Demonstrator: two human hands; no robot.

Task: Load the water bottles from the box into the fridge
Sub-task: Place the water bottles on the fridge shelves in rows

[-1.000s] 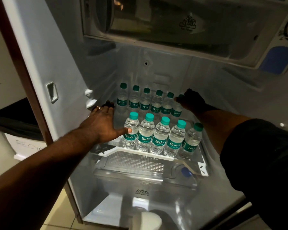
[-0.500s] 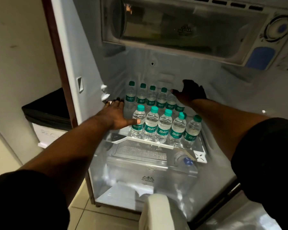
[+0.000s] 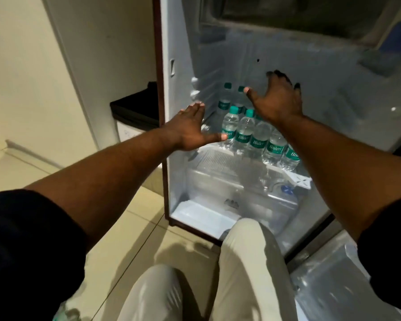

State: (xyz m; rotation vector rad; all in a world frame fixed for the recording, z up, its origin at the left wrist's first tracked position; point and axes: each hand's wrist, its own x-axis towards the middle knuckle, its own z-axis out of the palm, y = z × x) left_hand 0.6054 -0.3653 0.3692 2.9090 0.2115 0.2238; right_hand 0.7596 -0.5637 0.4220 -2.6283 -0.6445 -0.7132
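Cream wall (image 3: 56, 66) on L, pale tiled floor (image 3: 130, 228) w/ dark grout lines. Black-topped white bin (image 3: 134, 112) against wall, dim light.

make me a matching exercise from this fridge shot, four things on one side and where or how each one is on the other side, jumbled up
Things
1. left hand
2. right hand
3. water bottles
4. black-topped bin

Places or states
a. standing in rows on the shelf
b. outside the fridge, to its left
c. open, fingers spread above the bottles
d. open, thumb by the front-left bottle

Pairs: 1-d, 2-c, 3-a, 4-b
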